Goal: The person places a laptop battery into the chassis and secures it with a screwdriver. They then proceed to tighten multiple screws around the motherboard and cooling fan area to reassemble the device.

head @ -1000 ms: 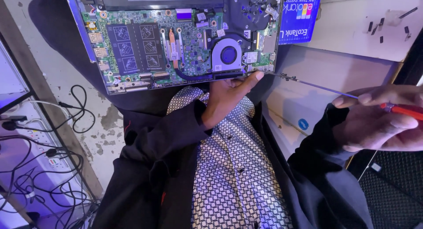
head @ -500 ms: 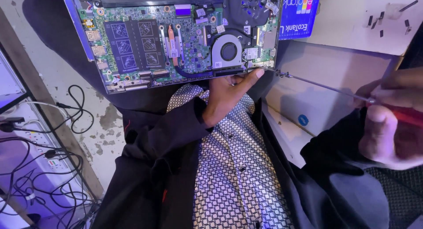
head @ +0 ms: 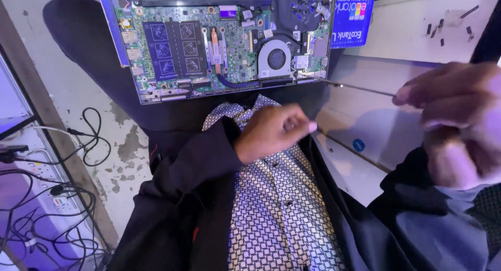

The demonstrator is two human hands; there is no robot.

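An opened laptop (head: 219, 46) lies upside down at the top, its green circuit board and round fan (head: 275, 58) exposed. My left hand (head: 274, 130) hovers just below the laptop's near edge, over my patterned shirt. Its fingers are curled together, and nothing shows in them. My right hand (head: 459, 125), large and blurred at the right, grips a screwdriver. The thin metal shaft (head: 360, 87) runs left, and its tip sits at the laptop's near right corner. The handle is hidden inside the hand.
A blue box (head: 355, 15) stands just right of the laptop. White boxes (head: 376, 130) lie under the screwdriver, with small dark screws (head: 438, 28) scattered on a white surface behind. Black cables and a power strip (head: 52, 198) cover the floor at left.
My left hand has let go of the laptop's near edge and drawn back with its fingers curled. My right hand has come closer to the camera; the screwdriver tip stays by the corner.
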